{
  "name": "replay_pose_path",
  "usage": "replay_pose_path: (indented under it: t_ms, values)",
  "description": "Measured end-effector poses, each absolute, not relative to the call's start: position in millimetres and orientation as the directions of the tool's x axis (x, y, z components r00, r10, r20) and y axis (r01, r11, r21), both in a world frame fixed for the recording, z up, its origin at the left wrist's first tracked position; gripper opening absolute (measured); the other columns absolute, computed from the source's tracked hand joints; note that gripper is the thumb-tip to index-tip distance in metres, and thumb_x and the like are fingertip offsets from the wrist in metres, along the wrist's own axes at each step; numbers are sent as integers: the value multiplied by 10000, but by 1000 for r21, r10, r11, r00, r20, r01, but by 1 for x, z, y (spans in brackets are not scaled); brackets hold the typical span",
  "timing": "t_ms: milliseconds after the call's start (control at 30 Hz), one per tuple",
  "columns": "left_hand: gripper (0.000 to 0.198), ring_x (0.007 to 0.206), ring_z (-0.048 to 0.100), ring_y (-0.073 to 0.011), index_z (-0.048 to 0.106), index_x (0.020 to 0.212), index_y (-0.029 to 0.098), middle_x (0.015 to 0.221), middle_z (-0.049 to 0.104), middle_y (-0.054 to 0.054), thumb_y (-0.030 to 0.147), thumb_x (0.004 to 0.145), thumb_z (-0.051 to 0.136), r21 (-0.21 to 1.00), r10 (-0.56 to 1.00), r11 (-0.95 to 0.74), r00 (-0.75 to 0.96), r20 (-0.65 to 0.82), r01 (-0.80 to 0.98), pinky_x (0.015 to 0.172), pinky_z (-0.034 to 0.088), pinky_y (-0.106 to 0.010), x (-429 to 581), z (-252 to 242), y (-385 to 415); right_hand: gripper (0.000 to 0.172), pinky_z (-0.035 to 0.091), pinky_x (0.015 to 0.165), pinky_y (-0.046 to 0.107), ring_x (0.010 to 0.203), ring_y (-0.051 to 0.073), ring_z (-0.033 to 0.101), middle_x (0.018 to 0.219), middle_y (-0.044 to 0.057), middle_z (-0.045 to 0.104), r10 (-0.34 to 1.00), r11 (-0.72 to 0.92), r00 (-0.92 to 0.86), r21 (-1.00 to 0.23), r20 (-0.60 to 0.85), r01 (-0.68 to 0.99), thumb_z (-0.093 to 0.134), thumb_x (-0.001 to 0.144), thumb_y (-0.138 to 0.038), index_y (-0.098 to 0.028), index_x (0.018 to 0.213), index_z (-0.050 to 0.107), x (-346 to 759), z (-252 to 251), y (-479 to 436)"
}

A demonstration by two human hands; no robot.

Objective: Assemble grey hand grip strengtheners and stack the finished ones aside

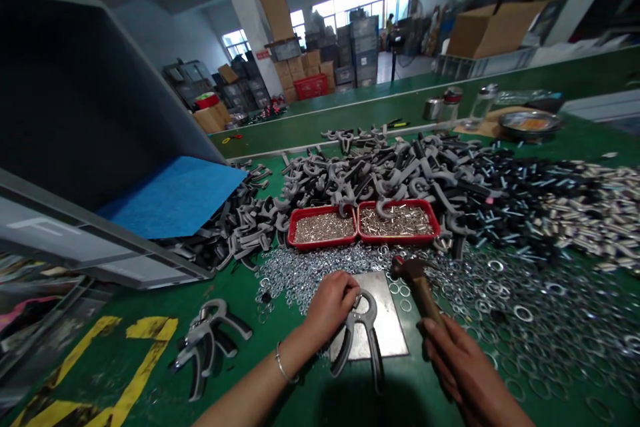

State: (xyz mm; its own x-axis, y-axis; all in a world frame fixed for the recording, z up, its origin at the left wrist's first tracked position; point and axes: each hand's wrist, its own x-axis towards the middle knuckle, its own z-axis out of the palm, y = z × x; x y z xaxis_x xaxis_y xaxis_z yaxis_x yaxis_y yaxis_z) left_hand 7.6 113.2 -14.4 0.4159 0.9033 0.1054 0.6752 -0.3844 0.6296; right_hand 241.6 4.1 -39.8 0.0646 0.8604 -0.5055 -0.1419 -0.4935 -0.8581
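My left hand is closed in a pinch on the top joint of a grey hand-grip assembly, which lies on a small metal plate on the green table. My right hand is wrapped round the wooden handle of a hammer, whose head rests just above the plate's upper right corner. A bracelet sits on my left wrist. Two finished grey grips lie to the left.
Two red trays of small metal pins stand beyond the plate. Piles of steel rings, grey handles and black-and-silver parts cover the table. A grey bin with blue sheet sits left. Cardboard boxes stand behind.
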Motion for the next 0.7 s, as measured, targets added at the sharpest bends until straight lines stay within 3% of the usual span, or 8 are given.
replay_pose_path:
  t_ms: [133, 333, 700]
  values:
    - [108, 894, 567, -207, 603, 877, 187, 886, 633, -41, 201, 947, 523, 558, 846, -508, 501, 182, 656, 875, 414, -357, 6, -18, 110, 417, 257, 257, 140, 286, 35, 305, 508, -114, 487, 867, -481, 65, -865, -493, -142, 606, 834, -637, -243, 873, 476, 242, -43, 3]
    - [124, 838, 578, -172, 606, 832, 189, 844, 618, -16, 194, 932, 533, 747, 914, -339, 389, 117, 572, 799, 440, -295, 2, -21, 111, 406, 250, 257, 140, 276, 27, 284, 482, -114, 481, 874, -473, 52, -870, -483, -138, 584, 854, -625, -235, 820, 479, 242, -45, 3]
    - [123, 852, 575, -186, 613, 818, 186, 849, 626, -21, 188, 914, 536, 722, 922, -332, 370, 113, 608, 822, 428, -311, 7, -21, 109, 404, 247, 261, 145, 279, 33, 298, 480, -111, 475, 880, -464, 64, -881, -470, -94, 557, 877, -620, -228, 812, 488, 241, -43, 2]
